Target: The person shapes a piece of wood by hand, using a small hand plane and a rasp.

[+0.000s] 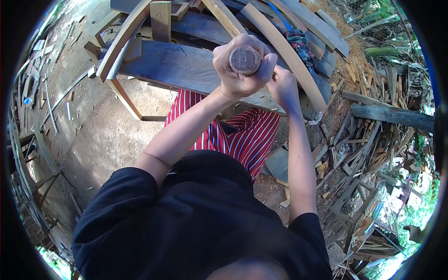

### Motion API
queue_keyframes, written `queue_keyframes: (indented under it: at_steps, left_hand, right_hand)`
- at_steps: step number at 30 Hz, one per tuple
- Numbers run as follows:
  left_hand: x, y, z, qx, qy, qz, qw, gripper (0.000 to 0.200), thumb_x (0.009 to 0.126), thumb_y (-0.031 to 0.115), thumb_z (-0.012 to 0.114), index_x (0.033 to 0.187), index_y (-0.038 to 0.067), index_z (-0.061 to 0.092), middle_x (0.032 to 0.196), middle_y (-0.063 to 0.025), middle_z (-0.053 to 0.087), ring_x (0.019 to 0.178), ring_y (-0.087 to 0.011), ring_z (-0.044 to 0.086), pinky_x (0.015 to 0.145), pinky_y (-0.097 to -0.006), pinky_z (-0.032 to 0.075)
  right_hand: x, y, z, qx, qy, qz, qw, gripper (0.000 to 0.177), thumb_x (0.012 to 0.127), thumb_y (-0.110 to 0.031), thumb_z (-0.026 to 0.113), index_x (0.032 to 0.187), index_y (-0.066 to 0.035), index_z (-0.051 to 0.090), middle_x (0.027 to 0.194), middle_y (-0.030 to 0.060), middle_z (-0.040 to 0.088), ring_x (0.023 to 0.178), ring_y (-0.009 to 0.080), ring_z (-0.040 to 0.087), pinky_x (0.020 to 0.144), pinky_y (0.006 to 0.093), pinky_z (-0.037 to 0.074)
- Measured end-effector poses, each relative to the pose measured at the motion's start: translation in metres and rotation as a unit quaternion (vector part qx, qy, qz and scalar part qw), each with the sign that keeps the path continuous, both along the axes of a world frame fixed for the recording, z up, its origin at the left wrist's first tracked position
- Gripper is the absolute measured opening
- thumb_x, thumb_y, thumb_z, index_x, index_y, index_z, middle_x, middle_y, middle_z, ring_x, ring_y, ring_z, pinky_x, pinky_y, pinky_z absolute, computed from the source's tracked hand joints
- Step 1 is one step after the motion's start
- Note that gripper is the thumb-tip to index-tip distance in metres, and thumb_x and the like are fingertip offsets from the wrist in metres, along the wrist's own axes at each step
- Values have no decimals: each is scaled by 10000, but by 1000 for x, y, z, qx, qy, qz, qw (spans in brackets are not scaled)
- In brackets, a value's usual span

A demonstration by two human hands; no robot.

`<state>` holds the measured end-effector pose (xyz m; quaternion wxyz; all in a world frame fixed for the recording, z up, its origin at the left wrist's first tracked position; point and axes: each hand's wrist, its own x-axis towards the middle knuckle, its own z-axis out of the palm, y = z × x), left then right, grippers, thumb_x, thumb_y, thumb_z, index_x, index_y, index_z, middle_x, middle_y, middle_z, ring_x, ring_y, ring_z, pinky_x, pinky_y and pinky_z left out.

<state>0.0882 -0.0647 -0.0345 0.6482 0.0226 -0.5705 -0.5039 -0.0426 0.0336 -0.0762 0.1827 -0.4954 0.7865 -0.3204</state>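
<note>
My left hand is closed around a round wooden piece, held up close to the camera. Its flat, greyish round end faces me, and the rest is hidden behind the hand. Just right of it, my right hand has its fingers curled together near the left thumb. What it holds, if anything, is hidden. Both hands are above a wooden plank bench. Behind the left hand, a light wooden strip runs away from me. Beside my right hand lies a long curved wooden piece.
Curved frame pieces and an upright block stand on the bench's left side. A dark patterned cloth lies at the right. Wood scraps are heaped on the right ground. My legs in red striped trousers are beneath the hands.
</note>
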Motion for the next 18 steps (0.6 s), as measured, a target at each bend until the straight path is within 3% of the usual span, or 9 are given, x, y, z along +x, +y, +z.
queue_keyframes:
  at_steps: [2,9,11,15,18]
  left_hand:
    - [-2,3,1,45,23,14,999,132,717,11,719,730,25,589,601,-26,587,527,-75,560,508,-218,449]
    - [-5,-2,-4,129,26,-13,991,140,735,20,734,737,25,594,619,-30,605,531,-79,566,513,-219,459]
    - [-6,-7,-8,44,-3,9,999,70,857,-13,593,814,-13,538,642,-65,593,501,-73,522,434,-232,420]
    - [-7,-5,-2,-55,1,71,996,97,830,23,645,806,10,553,659,-60,624,539,-74,556,482,-225,448]
    - [-6,-1,-3,-52,-31,65,996,137,799,40,700,788,24,564,673,-41,637,581,-65,569,537,-206,446]
  right_hand:
    - [5,0,3,-11,110,40,993,381,787,-88,739,1122,64,640,1019,248,676,914,360,683,797,386,535]
    - [-1,1,-2,-5,61,49,997,387,768,-89,748,1113,51,640,994,238,674,925,386,662,803,402,529]
    - [-2,0,-1,6,78,61,995,410,769,-65,734,1151,41,628,1013,226,674,933,372,670,811,402,529]
    - [-17,8,12,16,-27,96,995,388,807,-52,677,1185,22,622,1052,218,668,948,355,673,829,400,529]
    - [-46,16,18,-84,158,7,984,373,870,-127,620,1229,-29,618,1124,187,642,1015,337,633,902,412,501]
